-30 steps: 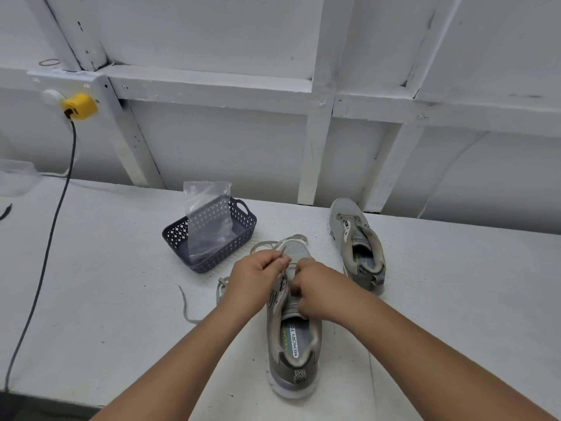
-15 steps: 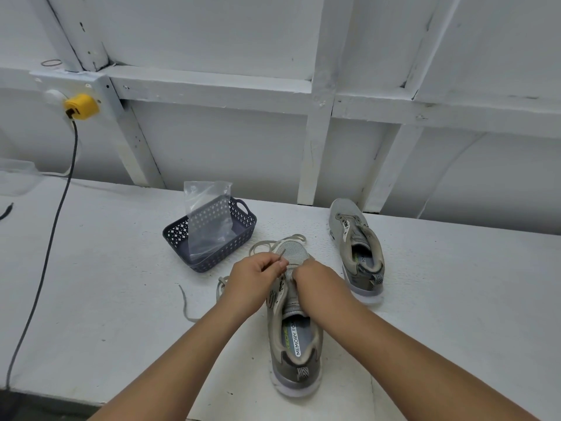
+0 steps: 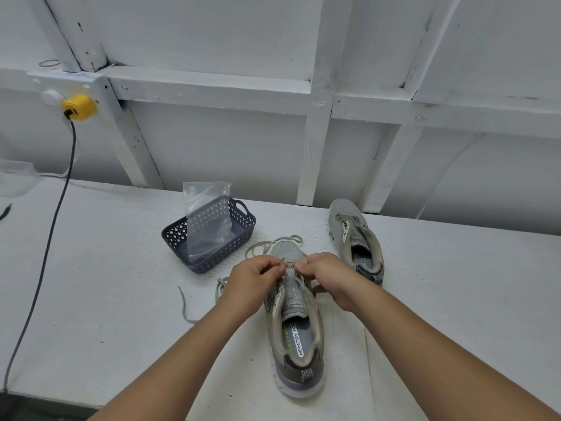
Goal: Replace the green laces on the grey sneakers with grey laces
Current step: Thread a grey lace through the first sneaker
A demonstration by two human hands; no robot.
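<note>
1. Pinching a lace tip (image 3: 282, 260), the left hand (image 3: 253, 281) holds it just over the near sneaker (image 3: 296, 323), probably to aim it at an eyelet.
2. The right hand (image 3: 326, 276) pinches lace at the sneaker's other side, likely to keep it taut.
3. Loose pale lace (image 3: 258, 247) loops around the toe.
4. The second sneaker (image 3: 355, 238) lies beyond it to the right; the basket (image 3: 243, 220) sits to its left on the table (image 3: 106, 284).
</note>
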